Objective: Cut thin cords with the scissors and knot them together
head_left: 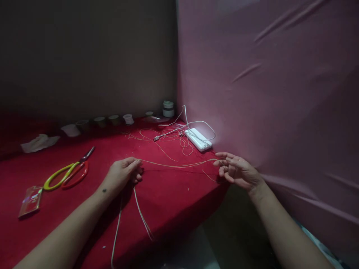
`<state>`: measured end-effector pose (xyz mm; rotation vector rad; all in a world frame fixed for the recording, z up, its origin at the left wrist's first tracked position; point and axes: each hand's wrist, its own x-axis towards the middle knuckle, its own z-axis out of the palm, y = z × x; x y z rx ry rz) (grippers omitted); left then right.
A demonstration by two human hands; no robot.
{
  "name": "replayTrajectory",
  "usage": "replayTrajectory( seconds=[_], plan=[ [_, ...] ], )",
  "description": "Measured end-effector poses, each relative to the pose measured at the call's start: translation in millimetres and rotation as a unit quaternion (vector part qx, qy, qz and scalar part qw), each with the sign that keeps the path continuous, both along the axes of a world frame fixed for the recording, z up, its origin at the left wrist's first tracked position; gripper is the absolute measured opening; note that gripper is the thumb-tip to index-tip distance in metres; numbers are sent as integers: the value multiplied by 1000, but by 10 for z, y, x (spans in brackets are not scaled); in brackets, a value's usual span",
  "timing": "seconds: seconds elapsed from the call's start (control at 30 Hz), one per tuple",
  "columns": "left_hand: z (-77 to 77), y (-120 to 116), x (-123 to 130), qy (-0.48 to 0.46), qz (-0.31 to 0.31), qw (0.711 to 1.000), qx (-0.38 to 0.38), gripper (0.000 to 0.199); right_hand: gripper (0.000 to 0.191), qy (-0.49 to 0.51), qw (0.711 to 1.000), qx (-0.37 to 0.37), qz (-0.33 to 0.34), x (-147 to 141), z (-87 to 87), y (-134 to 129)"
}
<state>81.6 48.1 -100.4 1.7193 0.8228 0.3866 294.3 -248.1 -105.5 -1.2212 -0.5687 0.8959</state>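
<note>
Thin pale cord (174,166) runs in a couple of strands between my two hands, sagging slightly above the red cloth. My left hand (126,172) is closed, pinching the cord between thumb and bent fingers. Below that hand, more cord ends (141,216) hang down toward the table's front edge. On the other side my right hand (234,170) has its thumb and fingers curved around the strands' far end, near the pink wall covering. How the cord lies between those fingers is partly hidden.
Scissors (70,173) with yellow and red handles lie left, beside a small clear packet (30,201). A white power bank (198,139) with a white cable (171,132) and loose cord sits behind. Several small spools (128,119) line the back. The red-covered table (168,201) ends in front.
</note>
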Motion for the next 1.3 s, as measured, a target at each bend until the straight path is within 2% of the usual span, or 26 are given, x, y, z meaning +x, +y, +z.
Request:
replayTrajectory(
  seconds=[0.23, 0.5, 0.67, 0.77, 0.87, 0.97, 1.03, 1.1, 1.17, 1.23, 1.3],
  plan=[
    [-36, 37, 4, 13, -4, 1000, 3, 27, 41, 6, 997, -67, 29, -153, -18, -413],
    [-89, 98, 3, 24, -11, 999, 26, 31, 41, -28, 985, -170, -13, -252, -176, -696],
    [-102, 115, -1, 29, -19, 999, 29, 33, 37, -158, 946, -275, -67, -254, -231, -761],
    [-86, 95, 0, 38, -16, 999, 32, 33, 31, -242, 921, -289, -102, -319, -136, -692],
    [-66, 46, -3, 42, -10, 998, 47, 31, 30, -257, 930, -247, -93, -459, 82, -421],
    [-58, -1, -3, 34, -19, 998, 54, 29, 28, -250, 952, -176, 12, -598, 324, 60],
    [-60, -4, -3, 18, -39, 998, 44, 27, 23, -291, 946, -125, 63, -664, 437, 459],
    [-46, 13, -14, -1, -69, 997, 35, 37, 19, -351, 927, -92, 90, -713, 490, 879],
    [4, 31, -52, -23, -88, 996, 12, 49, 20, -404, 903, -90, 112, -750, 481, 1278],
    [100, 44, -125, -45, -84, 995, -7, 50, 24, -458, 873, -109, 124, -783, 421, 1616],
    [224, 62, -233, -52, -76, 996, 4, 47, 29, -521, 835, -124, 125, -816, 329, 1875]
  ],
)
